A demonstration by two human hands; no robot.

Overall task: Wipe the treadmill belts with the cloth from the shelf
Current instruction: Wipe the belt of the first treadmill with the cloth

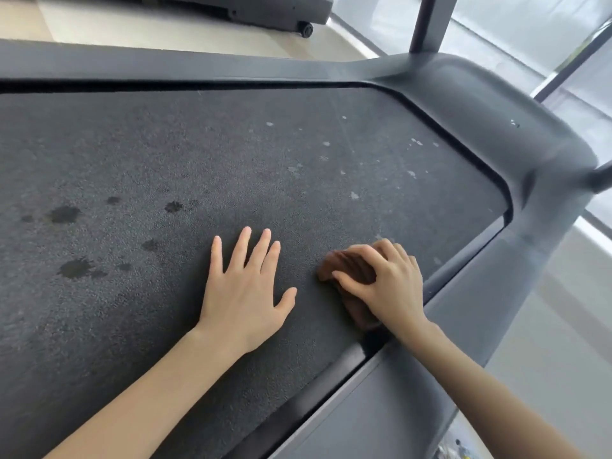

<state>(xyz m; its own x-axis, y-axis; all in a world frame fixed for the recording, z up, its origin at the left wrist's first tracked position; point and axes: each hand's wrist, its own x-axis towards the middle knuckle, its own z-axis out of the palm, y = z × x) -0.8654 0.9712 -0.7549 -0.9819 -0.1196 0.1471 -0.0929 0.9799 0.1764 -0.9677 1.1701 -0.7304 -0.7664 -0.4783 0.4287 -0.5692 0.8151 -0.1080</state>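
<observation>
Left hand (243, 293) lies flat on the treadmill belt (198, 154), fingers straight and spread apart. Right hand (387, 283) presses a bunched brown cloth (351, 265) onto the belt near its right edge, fingers curled over it. Dark wet spots (66, 213) dot the belt's left part.

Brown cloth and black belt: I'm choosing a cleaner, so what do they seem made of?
Brown folded cloth: soft matte fabric, perhaps microfibre; it bunches in plush folds. Black treadmill belt: probably rubber or PVC, matte; finely pebbled grain.
</observation>
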